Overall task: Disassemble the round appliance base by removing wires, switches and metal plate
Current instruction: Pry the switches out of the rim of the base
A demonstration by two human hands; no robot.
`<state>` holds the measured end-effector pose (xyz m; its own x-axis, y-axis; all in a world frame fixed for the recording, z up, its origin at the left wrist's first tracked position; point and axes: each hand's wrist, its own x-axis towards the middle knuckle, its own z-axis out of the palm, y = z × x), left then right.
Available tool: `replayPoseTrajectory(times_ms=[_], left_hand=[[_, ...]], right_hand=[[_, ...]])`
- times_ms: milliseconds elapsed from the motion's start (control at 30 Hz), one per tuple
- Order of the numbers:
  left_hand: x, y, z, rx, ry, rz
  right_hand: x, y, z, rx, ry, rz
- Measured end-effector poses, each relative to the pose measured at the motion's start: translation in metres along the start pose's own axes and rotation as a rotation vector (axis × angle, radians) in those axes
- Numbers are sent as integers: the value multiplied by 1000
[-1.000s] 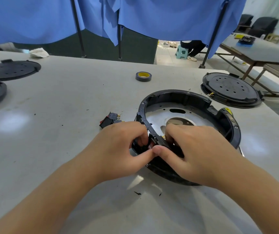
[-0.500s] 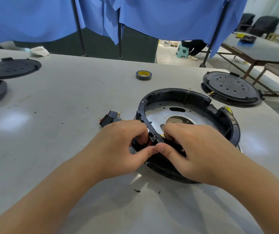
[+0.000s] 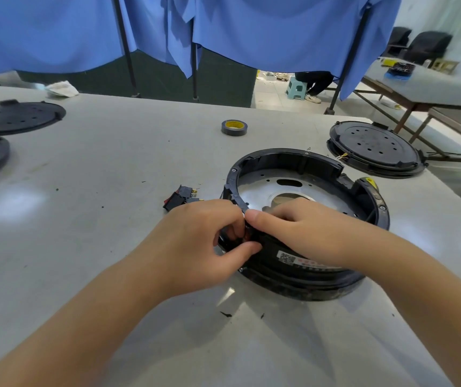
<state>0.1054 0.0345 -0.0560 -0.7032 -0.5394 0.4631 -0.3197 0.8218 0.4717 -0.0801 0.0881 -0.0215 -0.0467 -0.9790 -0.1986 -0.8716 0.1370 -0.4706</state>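
Observation:
A round black appliance base (image 3: 293, 160) lies on the grey table, with a shiny metal plate (image 3: 254, 188) inside its ring. Both hands meet at the ring's near-left wall. My left hand (image 3: 195, 241) pinches a small red and black switch (image 3: 247, 236) set in that wall from outside. My right hand (image 3: 307, 233) reaches over the rim, thumb pressed on the edge, fingers inside the ring and hidden. A loose red and black switch (image 3: 180, 196) with brass terminals lies on the table just left of the base. A black wire (image 3: 371, 216) runs inside the right wall.
A roll of dark tape (image 3: 234, 127) lies further back. Another round black base (image 3: 374, 148) sits at the right table edge, two black round covers (image 3: 17, 117) at the far left. Blue curtains hang behind; a second table (image 3: 433, 88) stands to the right.
My right thumb has slid up onto the ring's rim, uncovering a white label on the base's near wall. My left hand stays pinched at the switch. The base has barely shifted.

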Motion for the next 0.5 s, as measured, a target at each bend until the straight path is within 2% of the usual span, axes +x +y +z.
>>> replayPoseTrajectory(times_ms=[100, 267, 500], left_hand=[[0, 0, 0, -9, -1, -5], [1, 0, 1, -13, 4, -20], [0, 0, 2, -49, -6, -16]], right_hand=[[3, -7, 0, 8, -34, 35], [9, -19, 6, 60, 13, 130], [7, -20, 17, -67, 140, 119]])
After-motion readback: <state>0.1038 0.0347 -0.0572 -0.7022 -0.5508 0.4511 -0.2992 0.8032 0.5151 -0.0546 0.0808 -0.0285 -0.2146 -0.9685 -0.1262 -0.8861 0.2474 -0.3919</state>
